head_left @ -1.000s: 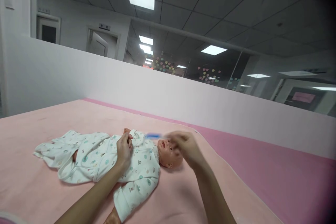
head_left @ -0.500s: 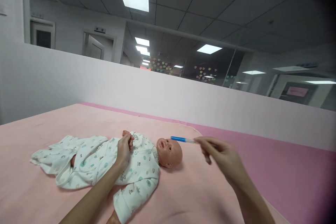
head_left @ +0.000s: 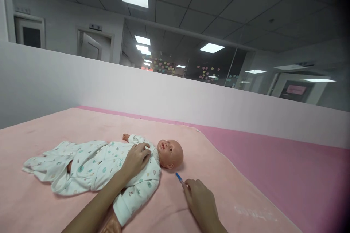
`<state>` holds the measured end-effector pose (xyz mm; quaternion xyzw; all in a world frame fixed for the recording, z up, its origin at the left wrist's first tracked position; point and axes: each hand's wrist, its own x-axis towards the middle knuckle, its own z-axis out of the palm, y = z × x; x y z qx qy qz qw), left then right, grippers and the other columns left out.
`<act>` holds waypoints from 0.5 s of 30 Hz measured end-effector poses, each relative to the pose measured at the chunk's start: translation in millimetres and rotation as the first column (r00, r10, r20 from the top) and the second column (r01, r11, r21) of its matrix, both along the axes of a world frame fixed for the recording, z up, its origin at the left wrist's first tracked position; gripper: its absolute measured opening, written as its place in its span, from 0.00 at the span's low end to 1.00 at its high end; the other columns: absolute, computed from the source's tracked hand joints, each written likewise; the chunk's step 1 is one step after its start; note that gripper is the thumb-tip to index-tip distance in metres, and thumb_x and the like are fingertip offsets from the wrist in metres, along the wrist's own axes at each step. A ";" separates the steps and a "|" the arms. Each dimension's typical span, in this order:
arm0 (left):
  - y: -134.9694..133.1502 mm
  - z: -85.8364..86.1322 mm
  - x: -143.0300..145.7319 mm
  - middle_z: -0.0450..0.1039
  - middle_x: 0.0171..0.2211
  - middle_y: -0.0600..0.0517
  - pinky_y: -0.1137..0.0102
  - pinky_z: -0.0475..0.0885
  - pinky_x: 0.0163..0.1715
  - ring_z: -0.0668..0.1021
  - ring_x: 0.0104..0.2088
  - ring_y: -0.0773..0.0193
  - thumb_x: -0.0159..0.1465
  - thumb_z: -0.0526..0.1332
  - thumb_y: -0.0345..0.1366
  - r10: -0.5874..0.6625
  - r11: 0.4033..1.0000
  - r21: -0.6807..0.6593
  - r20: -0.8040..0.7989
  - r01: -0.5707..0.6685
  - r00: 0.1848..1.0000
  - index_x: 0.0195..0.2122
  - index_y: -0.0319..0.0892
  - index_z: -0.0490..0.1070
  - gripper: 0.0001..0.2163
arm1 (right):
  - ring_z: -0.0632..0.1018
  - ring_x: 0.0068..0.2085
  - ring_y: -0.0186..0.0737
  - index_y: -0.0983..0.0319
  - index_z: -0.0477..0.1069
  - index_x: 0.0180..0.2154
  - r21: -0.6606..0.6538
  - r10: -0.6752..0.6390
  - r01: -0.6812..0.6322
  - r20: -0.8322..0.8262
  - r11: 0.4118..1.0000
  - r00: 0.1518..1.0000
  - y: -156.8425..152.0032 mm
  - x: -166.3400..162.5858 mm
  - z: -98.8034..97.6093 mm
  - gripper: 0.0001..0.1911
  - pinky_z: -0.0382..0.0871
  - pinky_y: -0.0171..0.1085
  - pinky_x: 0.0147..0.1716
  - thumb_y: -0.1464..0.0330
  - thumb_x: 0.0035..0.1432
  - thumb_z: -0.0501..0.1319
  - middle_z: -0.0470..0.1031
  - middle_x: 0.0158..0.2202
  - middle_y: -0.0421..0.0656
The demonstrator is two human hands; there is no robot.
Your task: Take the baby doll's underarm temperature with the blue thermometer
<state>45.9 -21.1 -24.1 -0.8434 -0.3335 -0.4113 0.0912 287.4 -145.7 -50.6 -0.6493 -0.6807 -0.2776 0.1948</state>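
A baby doll (head_left: 171,153) lies on its back, its head toward the right, in a white wrap outfit (head_left: 109,165) with a small green and brown print. On the doll's upper chest, near the collar, rests my left hand (head_left: 138,158), its fingers bent and closed on the cloth. My right hand (head_left: 199,196) is low, just to the right of the doll's head and shoulder. It pinches a slim stick with a blue end (head_left: 178,177), the blue end pointing up and left, apart from the head. The rest of the stick is hidden by my fingers.
A pale pink sheet (head_left: 90,118) covers the surface beneath the doll. Darker pink padding (head_left: 262,149) shows along the right and back. Behind runs a low white wall (head_left: 164,96) with glass above it.
My right hand has come down and left from beyond the doll's head, carrying the stick, which has turned. My left hand has moved from the belly side up to the chest. The view has shifted slightly.
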 end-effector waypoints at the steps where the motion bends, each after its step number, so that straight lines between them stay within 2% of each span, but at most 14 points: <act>1: -0.3 0.1 0.3 0.67 0.43 0.50 0.64 0.64 0.38 0.70 0.38 0.61 0.60 0.52 0.30 0.007 1.000 0.002 0.001 -0.007 1.000 0.34 0.43 0.69 0.08 | 0.74 0.26 0.40 0.60 0.70 0.23 0.018 0.026 -0.026 0.023 0.999 0.999 2.8 -3.8 0.6 0.12 0.59 0.34 0.22 0.72 0.55 0.52 0.72 0.22 0.42; 3: -1.2 0.5 1.0 0.66 0.44 0.49 0.64 0.64 0.38 0.70 0.38 0.60 0.59 0.52 0.30 0.033 0.999 0.006 0.012 -0.033 0.999 0.33 0.42 0.68 0.06 | 0.73 0.27 0.41 0.60 0.69 0.23 0.092 0.100 -0.102 0.027 0.991 0.995 11.7 -16.5 7.1 0.11 0.60 0.35 0.23 0.73 0.53 0.52 0.72 0.22 0.43; 5: -2.3 1.0 1.7 0.65 0.44 0.48 0.64 0.64 0.37 0.70 0.38 0.59 0.58 0.52 0.29 0.049 0.999 0.010 0.016 -0.050 0.999 0.32 0.42 0.67 0.05 | 0.72 0.27 0.40 0.61 0.69 0.26 0.227 0.199 -0.183 -0.046 0.956 0.979 26.3 -36.5 18.0 0.10 0.61 0.36 0.25 0.73 0.55 0.51 0.72 0.23 0.43; 7: -3.3 1.4 1.8 0.66 0.43 0.48 0.65 0.64 0.35 0.70 0.38 0.59 0.58 0.52 0.29 0.050 0.999 0.010 0.006 -0.050 0.999 0.32 0.42 0.66 0.05 | 0.72 0.28 0.38 0.62 0.69 0.32 0.376 0.362 -0.287 -0.145 0.881 0.921 46.3 -62.6 28.6 0.10 0.64 0.35 0.29 0.74 0.56 0.50 0.72 0.26 0.43; 10: -3.4 1.0 1.3 0.66 0.42 0.48 0.65 0.64 0.34 0.70 0.36 0.60 0.58 0.52 0.29 0.036 0.999 -0.005 -0.020 -0.036 0.999 0.35 0.42 0.65 0.06 | 0.73 0.32 0.38 0.61 0.69 0.35 0.499 0.556 -0.396 -0.223 0.771 0.801 79.6 -103.8 34.6 0.12 0.66 0.38 0.38 0.76 0.56 0.48 0.73 0.29 0.42; 13: -1.5 -1.1 1.1 0.68 0.39 0.48 0.65 0.64 0.34 0.70 0.36 0.59 0.58 0.52 0.30 0.010 1.000 -0.022 -0.032 -0.011 0.999 0.39 0.41 0.64 0.08 | 0.72 0.37 0.38 0.61 0.68 0.39 0.493 0.607 -0.400 -0.387 0.773 0.694 103.9 -130.3 27.6 0.16 0.66 0.39 0.39 0.78 0.55 0.46 0.73 0.34 0.44; 15: 0.1 -3.0 1.5 0.68 0.36 0.48 0.66 0.64 0.33 0.70 0.34 0.59 0.59 0.52 0.31 0.000 1.000 -0.024 -0.018 0.000 1.000 0.38 0.41 0.64 0.07 | 0.71 0.38 0.38 0.62 0.67 0.40 0.506 0.628 -0.396 -0.458 0.766 0.630 111.0 -135.0 19.9 0.17 0.67 0.39 0.40 0.79 0.53 0.46 0.71 0.36 0.45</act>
